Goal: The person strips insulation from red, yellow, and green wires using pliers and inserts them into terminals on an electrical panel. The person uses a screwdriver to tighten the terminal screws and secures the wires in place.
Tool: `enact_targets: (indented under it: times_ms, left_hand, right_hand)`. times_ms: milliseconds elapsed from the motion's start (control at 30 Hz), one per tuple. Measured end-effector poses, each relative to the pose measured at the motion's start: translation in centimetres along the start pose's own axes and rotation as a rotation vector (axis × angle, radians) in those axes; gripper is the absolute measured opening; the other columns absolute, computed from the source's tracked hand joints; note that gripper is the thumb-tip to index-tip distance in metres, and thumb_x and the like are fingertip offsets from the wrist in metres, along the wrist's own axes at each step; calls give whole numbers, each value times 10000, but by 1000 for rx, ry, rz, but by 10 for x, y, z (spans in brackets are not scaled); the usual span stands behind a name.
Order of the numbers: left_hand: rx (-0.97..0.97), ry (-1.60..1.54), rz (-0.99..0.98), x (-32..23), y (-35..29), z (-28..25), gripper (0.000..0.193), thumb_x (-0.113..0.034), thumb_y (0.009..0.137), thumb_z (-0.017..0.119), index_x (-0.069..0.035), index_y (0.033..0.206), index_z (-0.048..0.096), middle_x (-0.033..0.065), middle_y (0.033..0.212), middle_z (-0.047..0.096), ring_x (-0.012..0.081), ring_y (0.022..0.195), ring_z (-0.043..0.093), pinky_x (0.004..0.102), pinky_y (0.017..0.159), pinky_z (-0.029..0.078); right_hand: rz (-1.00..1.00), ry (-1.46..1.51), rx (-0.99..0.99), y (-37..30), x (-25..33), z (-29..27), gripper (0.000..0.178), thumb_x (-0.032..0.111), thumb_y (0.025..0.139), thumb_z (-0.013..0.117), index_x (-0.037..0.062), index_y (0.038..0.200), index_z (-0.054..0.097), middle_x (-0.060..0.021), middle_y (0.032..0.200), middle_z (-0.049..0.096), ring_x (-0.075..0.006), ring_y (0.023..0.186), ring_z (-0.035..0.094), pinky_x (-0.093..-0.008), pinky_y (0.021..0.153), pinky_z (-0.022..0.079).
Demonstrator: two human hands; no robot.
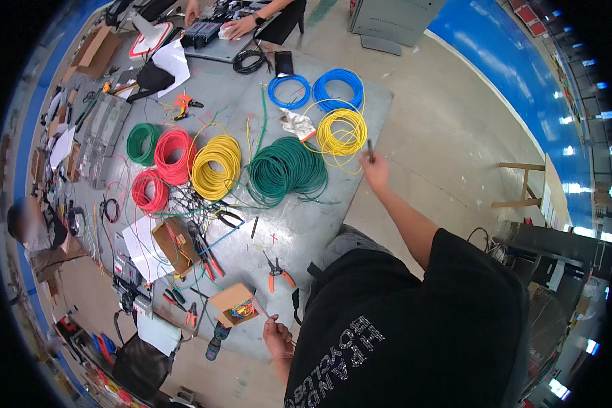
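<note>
My left hand [278,338], low in the picture, is closed on a thin pale strip [259,307] that points toward a small open cardboard box [225,298]. Short coloured wires [242,309] lie in that box. Out past the table's right edge, my right hand [374,168] is closed round a slim dark pen-like stick [370,151]. A yellow wire coil [342,133] lies nearest to it, beside a blue coil [338,90]. Wire strippers with orange handles [277,273] rest on the metal table [296,234] between my hands.
Green [287,171], yellow [216,166] and red [175,156] wire coils cover the middle of the table. A cordless drill [215,342] sits at its lower edge. Another open box [175,245] stands among pliers. Across the table, a co-worker's hands [238,27] touch a dark device.
</note>
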State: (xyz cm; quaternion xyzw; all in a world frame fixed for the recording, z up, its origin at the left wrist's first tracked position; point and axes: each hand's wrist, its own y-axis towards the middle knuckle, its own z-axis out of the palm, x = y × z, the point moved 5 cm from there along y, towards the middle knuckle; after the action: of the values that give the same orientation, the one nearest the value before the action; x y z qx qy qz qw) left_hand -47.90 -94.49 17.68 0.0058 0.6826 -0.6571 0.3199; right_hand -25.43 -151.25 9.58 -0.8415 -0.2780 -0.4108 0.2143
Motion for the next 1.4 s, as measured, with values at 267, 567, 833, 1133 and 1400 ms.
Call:
enact_targets:
  times_ms: [267,567,833,1133,1400]
  left_hand:
    - [95,75,58,-22,-14,36,220,-297,1064,561,-84,1087,612,-44,631,421,48,463,310,223,400,216]
    - [238,59,110,-20,-6,82,232,-307,1074,544,-88,1103,614,-43,630,424,53,483,328,222,404,248]
    - [103,69,150,-14,-40,120,248,-318,1077,531,-84,1110,608,-41,612,409,66,457,326,234,399,247]
    - [118,119,217,-33,-51,303,222,-289,1079,531,-83,1104,611,-57,598,343,47,460,298,227,406,222]
    - [282,558,542,-131,-40,515,227,-251,1084,496,-69,1022,616,-50,656,453,42,497,367,220,447,272]
  right_hand:
    - [179,-102,122,111,-24,39,367,357,826,787,41,1008,745,-74,748,690,-205,648,650,-383,628,512]
    - [233,133,-8,119,-48,41,213,224,878,706,13,893,725,-62,626,594,-157,470,531,-350,440,416]
    - [489,155,-28,231,-68,31,198,146,872,732,-34,819,669,-101,642,613,-189,470,545,-374,412,420]
    - [518,570,268,272,-40,54,111,106,880,725,10,916,684,-85,748,670,-168,539,574,-356,478,451]
    - [243,747,678,165,26,9,152,119,892,755,42,989,666,-3,799,629,-87,704,597,-268,661,499]
